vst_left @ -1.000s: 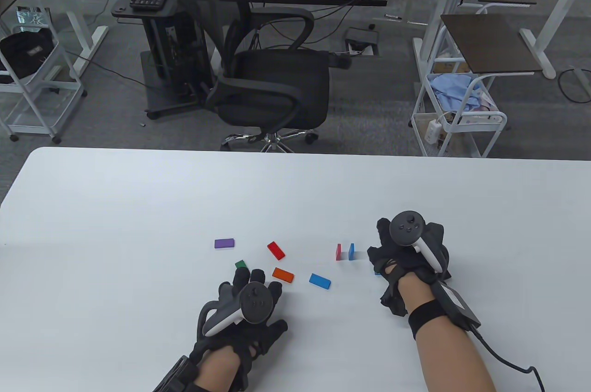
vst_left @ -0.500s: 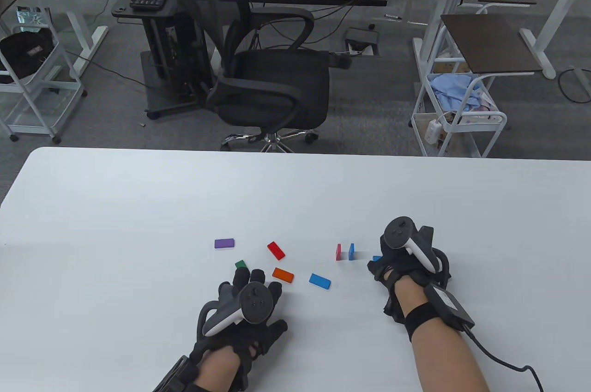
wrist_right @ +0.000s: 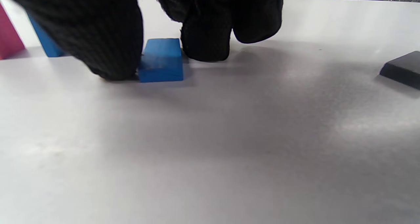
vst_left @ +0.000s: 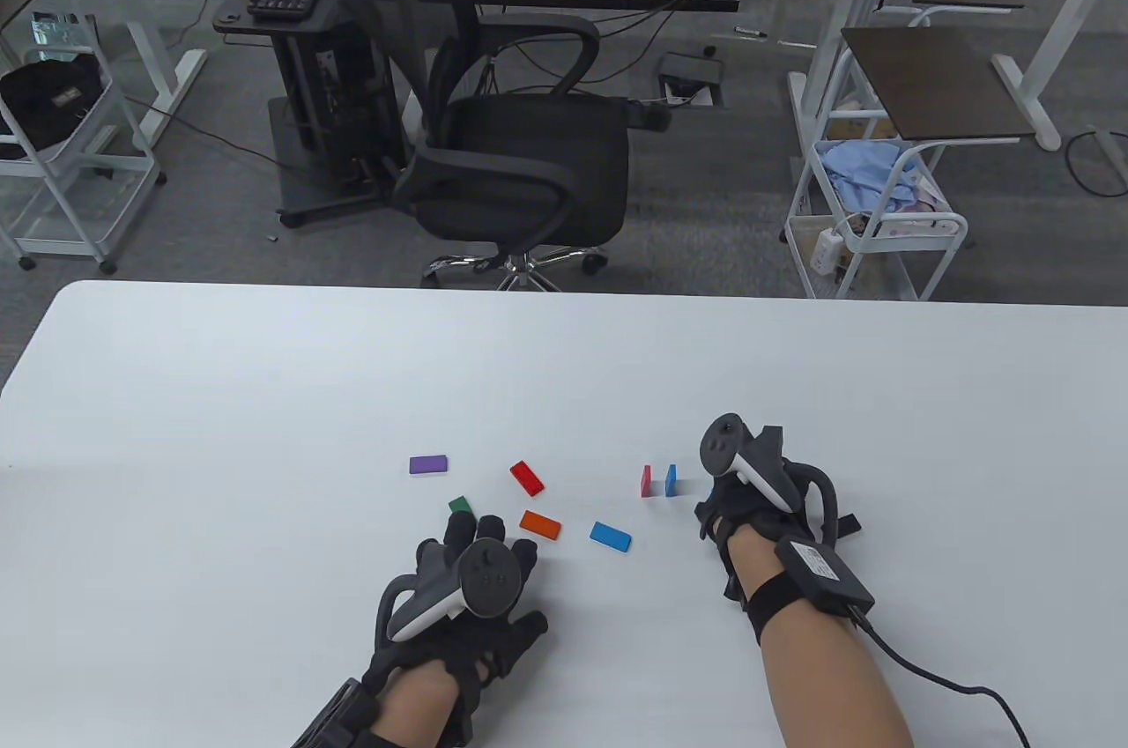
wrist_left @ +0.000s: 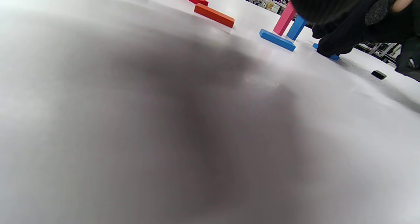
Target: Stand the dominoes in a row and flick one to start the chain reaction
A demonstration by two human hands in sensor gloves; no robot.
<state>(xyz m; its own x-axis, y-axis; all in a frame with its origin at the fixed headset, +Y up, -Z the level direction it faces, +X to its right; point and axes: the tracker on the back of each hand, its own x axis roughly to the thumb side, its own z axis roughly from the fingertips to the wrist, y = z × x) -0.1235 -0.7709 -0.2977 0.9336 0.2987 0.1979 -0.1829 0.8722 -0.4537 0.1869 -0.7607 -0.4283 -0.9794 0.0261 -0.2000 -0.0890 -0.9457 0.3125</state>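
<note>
Two dominoes stand side by side, a pink one (vst_left: 646, 480) and a blue one (vst_left: 671, 479). Just right of them my right hand (vst_left: 716, 503) is down on the table. In the right wrist view its thumb (wrist_right: 108, 53) and a finger (wrist_right: 205, 40) pinch a third, blue domino (wrist_right: 160, 60) that sits low on the table. My left hand (vst_left: 480, 541) lies flat with its fingers spread, holding nothing. Lying flat around it are a green (vst_left: 459, 506), an orange (vst_left: 540, 524), a red (vst_left: 526, 477), a purple (vst_left: 428, 463) and a blue domino (vst_left: 610, 536).
A small black piece (wrist_right: 402, 68) lies on the white table (vst_left: 264, 396) to the right of my right hand. An office chair (vst_left: 520, 166) and a wire cart (vst_left: 872, 228) stand beyond the far edge.
My right hand has rolled over to the left and slid the blue domino up toward the standing pair. In the table view the hand now covers it. The left hand has not moved.
</note>
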